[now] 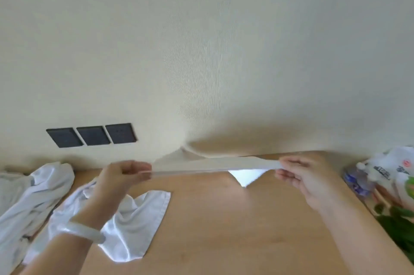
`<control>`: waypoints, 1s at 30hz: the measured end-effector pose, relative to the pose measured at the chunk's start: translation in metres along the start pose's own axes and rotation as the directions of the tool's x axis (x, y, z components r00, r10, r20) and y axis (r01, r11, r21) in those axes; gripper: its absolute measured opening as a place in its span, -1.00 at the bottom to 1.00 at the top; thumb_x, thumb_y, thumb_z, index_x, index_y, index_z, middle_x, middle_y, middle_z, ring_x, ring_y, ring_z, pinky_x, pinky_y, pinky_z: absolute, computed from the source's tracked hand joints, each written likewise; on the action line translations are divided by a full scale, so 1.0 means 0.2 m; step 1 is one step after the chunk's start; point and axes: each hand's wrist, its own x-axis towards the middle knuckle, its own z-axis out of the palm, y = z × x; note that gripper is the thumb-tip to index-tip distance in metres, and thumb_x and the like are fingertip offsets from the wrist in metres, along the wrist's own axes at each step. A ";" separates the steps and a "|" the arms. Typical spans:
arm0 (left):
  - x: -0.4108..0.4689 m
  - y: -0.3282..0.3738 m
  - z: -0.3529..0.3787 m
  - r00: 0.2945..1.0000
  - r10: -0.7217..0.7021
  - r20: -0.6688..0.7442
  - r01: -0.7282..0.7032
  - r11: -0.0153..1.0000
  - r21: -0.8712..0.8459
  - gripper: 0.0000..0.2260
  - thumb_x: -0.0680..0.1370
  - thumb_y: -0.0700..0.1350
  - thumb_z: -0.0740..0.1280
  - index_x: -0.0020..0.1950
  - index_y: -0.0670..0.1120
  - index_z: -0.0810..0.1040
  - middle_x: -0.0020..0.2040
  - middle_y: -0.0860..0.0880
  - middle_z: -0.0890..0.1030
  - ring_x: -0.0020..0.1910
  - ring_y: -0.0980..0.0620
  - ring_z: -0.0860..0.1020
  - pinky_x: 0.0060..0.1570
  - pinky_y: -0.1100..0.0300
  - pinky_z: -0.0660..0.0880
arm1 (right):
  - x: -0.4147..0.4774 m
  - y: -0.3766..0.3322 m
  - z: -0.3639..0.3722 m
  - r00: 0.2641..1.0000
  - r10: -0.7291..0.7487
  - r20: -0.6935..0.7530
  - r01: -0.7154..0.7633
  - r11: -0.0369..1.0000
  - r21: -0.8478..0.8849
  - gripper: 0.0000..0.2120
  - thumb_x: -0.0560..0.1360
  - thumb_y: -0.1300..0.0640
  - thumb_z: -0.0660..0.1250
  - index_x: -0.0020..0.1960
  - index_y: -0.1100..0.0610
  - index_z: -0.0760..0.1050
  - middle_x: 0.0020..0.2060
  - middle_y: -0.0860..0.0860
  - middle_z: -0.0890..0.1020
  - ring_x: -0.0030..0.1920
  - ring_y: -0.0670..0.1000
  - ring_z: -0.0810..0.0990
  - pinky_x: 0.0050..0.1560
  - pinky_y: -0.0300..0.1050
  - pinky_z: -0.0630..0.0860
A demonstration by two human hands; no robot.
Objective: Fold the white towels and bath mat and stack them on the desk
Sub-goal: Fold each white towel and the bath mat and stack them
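1. Pinching one end of a white towel [212, 165] in the left hand [128, 171], fingers curled round its edge, wearing a pale bangle [83, 230] on that wrist.
2. Pinching the opposite end in the right hand [300, 176], holding the towel stretched flat between both hands, above the wooden desk [224, 218].
3. Lying crumpled on the desk under the left forearm: a second white towel [134, 218]; heaping further left, more white cloth [33, 196].
4. Showing "100" on a plastic packet [380, 172] at the desk's right edge, other print being too blurred to read.
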 end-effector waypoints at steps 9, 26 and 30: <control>-0.53 -0.98 0.25 0.909 -0.410 0.073 0.372 0.878 0.300 -0.66 0.29 -0.37 0.55 -0.46 0.07 0.64 -0.45 0.06 0.55 -0.34 -0.02 0.51 -0.27 0.21 0.38 | -0.25 0.97 -0.34 0.892 0.413 -0.182 -0.451 0.829 -0.330 -0.85 0.46 0.55 0.26 -0.20 0.36 0.49 -0.25 0.22 0.52 -0.33 0.16 0.53 -0.47 -0.17 0.59; -0.56 -1.07 0.26 0.991 -0.088 0.097 0.007 0.774 0.634 -0.43 0.40 -0.40 0.16 -0.03 0.32 0.51 0.09 0.21 0.40 0.13 0.06 0.45 0.06 0.36 0.34 | -0.31 1.14 -0.28 0.907 -0.289 0.307 0.314 -0.021 -0.949 -0.81 0.24 0.17 0.26 -0.15 0.02 0.50 -0.16 0.11 0.59 -0.20 0.24 0.61 -0.21 0.13 0.54; -0.30 -1.10 0.28 0.971 0.023 0.238 -0.211 0.556 0.804 -0.59 0.67 0.00 -0.02 0.54 0.07 0.20 0.56 0.13 0.11 0.55 -0.01 0.14 0.48 0.12 0.03 | -0.26 1.33 0.09 0.770 -0.218 0.600 0.596 -0.089 -0.798 -0.49 0.65 -0.09 -0.21 0.37 0.10 0.33 0.39 0.11 0.39 0.41 0.12 0.30 0.40 0.03 0.10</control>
